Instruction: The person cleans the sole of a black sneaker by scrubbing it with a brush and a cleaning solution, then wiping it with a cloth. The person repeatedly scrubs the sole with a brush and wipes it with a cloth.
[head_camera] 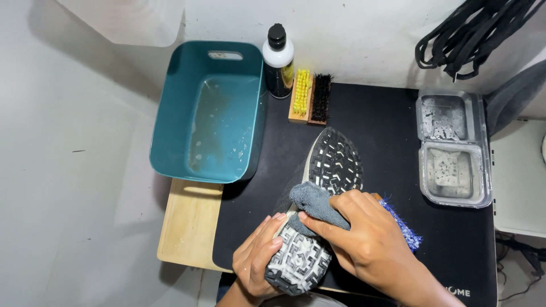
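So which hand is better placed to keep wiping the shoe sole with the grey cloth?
The right hand, probably. It already presses the grey cloth onto the upturned shoe sole. The left hand is busy cupping the heel end to steady the shoe.

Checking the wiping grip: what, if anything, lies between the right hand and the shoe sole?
A grey cloth lies between the right hand and the shoe sole. The left hand grips the shoe's heel directly.
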